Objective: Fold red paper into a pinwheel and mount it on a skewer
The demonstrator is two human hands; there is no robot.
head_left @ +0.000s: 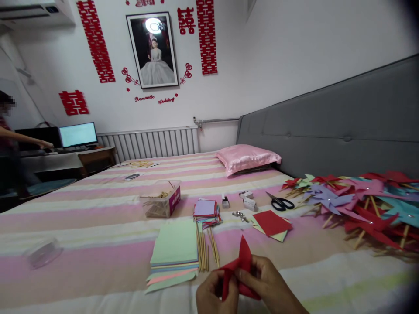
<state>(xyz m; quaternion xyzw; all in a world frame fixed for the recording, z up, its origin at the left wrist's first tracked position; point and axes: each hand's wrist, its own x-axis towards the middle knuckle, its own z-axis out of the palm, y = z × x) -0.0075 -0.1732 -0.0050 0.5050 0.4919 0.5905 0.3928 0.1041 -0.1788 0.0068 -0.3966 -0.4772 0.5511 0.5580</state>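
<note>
Both hands hold one piece of red paper (pixel 244 253) at the bottom centre, its points folded in toward the middle. My left hand (pixel 218 292) pinches its left side, and my right hand (pixel 266 281) grips the right side with the thumb pressed on the centre. Just beyond the hands lie thin wooden sticks (pixel 202 250) beside a stack of pale green paper (pixel 175 244). Farther back are small metal pins (pixel 240 215), a pile of small coloured squares (pixel 205 208) and red paper sheets (pixel 271 222).
Finished pinwheels (pixel 369 209) are heaped at the right. Black scissors (pixel 280 203), small boxes (pixel 249 203), a clear tub of sticks (pixel 160 205) and a clear lid (pixel 44 254) lie on the striped bed. A person (pixel 9 144) stands far left.
</note>
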